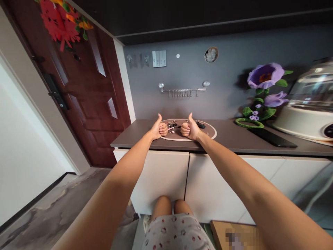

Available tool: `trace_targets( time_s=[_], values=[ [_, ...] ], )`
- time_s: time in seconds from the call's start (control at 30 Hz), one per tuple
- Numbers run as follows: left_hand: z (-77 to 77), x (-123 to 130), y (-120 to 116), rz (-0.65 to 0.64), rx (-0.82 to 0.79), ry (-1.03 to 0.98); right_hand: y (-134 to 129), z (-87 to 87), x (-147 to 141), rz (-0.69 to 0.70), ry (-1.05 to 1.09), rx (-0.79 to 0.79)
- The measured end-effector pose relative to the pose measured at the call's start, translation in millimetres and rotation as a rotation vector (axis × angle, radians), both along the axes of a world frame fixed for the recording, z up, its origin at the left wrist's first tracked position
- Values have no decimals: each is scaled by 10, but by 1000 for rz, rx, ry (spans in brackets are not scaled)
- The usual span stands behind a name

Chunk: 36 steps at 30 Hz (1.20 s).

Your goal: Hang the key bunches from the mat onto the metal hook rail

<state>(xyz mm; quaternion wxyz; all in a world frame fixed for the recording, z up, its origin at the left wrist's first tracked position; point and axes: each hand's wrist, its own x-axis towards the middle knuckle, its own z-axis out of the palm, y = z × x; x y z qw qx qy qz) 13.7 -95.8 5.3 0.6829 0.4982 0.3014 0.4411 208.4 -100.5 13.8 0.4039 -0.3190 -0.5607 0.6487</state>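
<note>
Both my arms reach out over the counter. My left hand (159, 129) makes a fist with its thumb pointing up, at the left end of an oval mat (187, 138). My right hand (189, 129) mirrors it, curled with the thumb raised, over the mat's middle. No object shows in either fist. Between the hands lies a small pile of keys and trinkets (171, 127), partly hidden by the fingers. A dark item (200, 125), too small to make out, rests on the mat just right of my right hand.
On the right stand a purple plush flower (265, 77), a black phone (273, 137) lying flat, and a cream appliance with a clear top (299, 118). A hook rail (183, 90) hangs on the wall. Dark cabinets (208, 17) overhang the counter (229, 142). A cardboard box (221, 232) sits below.
</note>
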Motion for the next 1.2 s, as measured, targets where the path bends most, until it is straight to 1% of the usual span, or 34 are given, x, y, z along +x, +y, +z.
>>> trace_targets(
  time_s=[0.07, 0.13, 0.3, 0.4, 0.5, 0.63, 0.73, 0.83, 0.87, 0.93, 1.03, 1.13, 1.2],
  values=[
    [-45, -21, -1, -5, 3, -15, -16, -40, 14, -10, 17, 3],
    [-45, -41, 7, -15, 16, -12, -13, -44, 20, 4, 31, 6],
    [41, -94, 85, -26, 91, 25, 68, 19, -21, 80, 33, 1],
    [115, -130, 184, 10, 205, 92, 175, 88, -89, 98, 46, 20],
    [195, -156, 311, 150, 378, 215, 318, 169, -191, 18, 48, 75],
    [275, -172, 510, 358, 588, 436, 515, 247, -350, -164, 43, 153],
    [288, -181, 682, 460, 768, 665, 654, 260, -461, -321, 5, 189],
    [245, -174, 863, 523, 872, 875, 805, 220, -540, -515, -76, 222],
    [218, -166, 920, 527, 887, 920, 859, 193, -555, -560, -94, 231],
    [149, -144, 1016, 525, 908, 982, 969, 118, -561, -606, -124, 263],
    [30, -115, 1096, 521, 949, 1051, 1114, -25, -526, -618, -242, 388],
    [-57, -113, 1102, 489, 981, 1117, 1200, -145, -479, -560, -422, 569],
    [-86, -125, 1084, 458, 993, 1166, 1222, -187, -463, -523, -514, 650]
  ],
)
